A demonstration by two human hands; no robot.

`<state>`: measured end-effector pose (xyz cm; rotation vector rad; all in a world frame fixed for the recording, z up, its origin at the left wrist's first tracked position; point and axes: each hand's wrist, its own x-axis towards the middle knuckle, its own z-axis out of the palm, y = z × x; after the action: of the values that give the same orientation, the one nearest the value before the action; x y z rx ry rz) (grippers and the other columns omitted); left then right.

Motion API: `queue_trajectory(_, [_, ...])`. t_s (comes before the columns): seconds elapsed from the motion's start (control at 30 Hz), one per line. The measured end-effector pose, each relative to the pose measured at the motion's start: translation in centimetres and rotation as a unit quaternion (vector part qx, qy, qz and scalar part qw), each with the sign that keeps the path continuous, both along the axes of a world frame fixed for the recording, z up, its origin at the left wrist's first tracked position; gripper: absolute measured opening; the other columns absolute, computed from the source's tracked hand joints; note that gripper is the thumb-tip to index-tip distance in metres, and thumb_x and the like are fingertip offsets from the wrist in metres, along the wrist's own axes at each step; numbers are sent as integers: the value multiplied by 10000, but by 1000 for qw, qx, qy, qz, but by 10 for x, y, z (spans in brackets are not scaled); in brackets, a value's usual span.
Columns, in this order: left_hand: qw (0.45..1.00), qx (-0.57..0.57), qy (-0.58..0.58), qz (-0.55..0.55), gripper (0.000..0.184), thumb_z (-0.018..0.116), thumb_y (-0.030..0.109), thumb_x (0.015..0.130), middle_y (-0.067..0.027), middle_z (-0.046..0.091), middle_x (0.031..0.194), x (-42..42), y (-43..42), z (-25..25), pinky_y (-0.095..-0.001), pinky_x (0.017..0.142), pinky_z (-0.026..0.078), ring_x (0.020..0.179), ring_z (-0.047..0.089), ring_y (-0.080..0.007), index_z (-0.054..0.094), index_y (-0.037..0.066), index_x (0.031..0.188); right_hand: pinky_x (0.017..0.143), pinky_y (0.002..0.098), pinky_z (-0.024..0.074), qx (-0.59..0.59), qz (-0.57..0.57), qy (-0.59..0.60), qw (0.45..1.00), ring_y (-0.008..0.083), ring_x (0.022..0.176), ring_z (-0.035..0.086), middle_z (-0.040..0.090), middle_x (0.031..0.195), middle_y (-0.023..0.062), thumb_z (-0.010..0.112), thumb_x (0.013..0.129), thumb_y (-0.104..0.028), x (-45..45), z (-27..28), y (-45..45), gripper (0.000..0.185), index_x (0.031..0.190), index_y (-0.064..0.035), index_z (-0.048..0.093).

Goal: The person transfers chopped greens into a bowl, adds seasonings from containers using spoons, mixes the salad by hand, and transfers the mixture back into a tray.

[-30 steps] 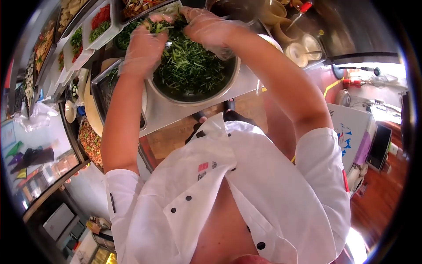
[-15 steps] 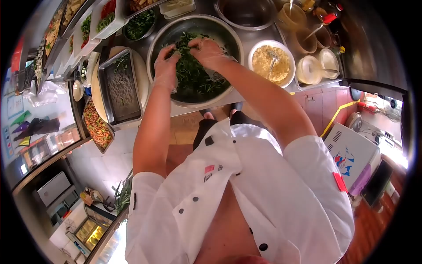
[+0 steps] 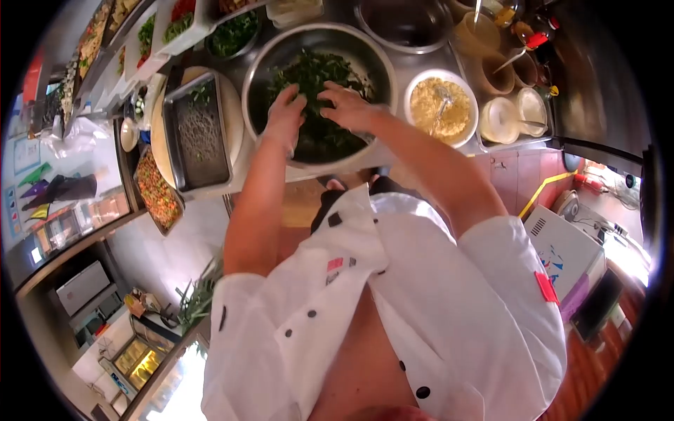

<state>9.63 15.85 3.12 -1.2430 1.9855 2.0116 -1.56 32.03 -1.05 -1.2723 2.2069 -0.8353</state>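
Note:
A wide steel bowl (image 3: 250,91) holds chopped dark green leaves (image 3: 319,70). My left hand (image 3: 286,116), in a clear plastic glove, is over the bowl's left side with its fingers curved and apart. Across from it, my right hand (image 3: 347,110), gloved too, has its fingers spread over the leaves. Neither hand grips a clump that I can see; whether the fingertips touch the leaves is hard to tell.
A white bowl of yellowish crumbly food (image 3: 441,107) with a spoon stands right of the steel bowl. To the left, a metal tray (image 3: 226,140) rests on a round board (image 3: 236,112). Behind are an empty-looking steel basin (image 3: 404,48) and a small bowl of greens (image 3: 234,35).
Both hands have drawn back toward my body, and their fingers have come away from the leaves and spread. The view has shifted slightly.

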Motion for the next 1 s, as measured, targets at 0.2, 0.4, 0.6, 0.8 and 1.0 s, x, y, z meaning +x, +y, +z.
queue_trajectory(0.2, [973,101,194,69,505,734,228,949,-159,598,1361,13,-12,100,-400,989,533,1154,639,-264,566,22,1378,906,398,540,-118,-125,-201,964,306,1043,712,752,1076,158,673,960,-323,-35,118,24,381,1243,-68,686])
queue_trajectory(0.4, [968,84,232,48,807,667,579,928,-170,522,1458,16,-22,19,-455,1027,458,1249,554,-343,452,63,1510,952,420,530,-87,-181,37,979,329,1096,692,729,1183,169,709,930,-304,-16,54,-3,424,1290,-84,666])
queue_trajectory(0.6, [911,307,271,51,839,545,624,993,-221,374,1591,24,-19,48,-536,1122,377,1380,420,-450,379,12,1541,1101,442,439,-151,-103,-6,983,339,1327,549,561,1465,167,733,909,-253,2,61,24,402,1266,-76,679])
queue_trajectory(0.8, [901,206,349,156,510,528,495,1049,-25,567,884,19,-12,90,-317,663,398,748,475,-148,664,13,1146,740,347,575,-280,-260,-104,918,288,799,709,745,922,126,722,904,-130,-22,175,29,109,975,-51,746])
queue_trajectory(1.0, [907,318,241,137,814,495,696,976,-216,388,1610,14,9,43,-505,1110,381,1373,449,-394,392,150,1571,1117,445,414,-84,-123,156,976,386,1267,548,580,1445,148,740,881,-320,26,26,16,435,1261,-117,685])
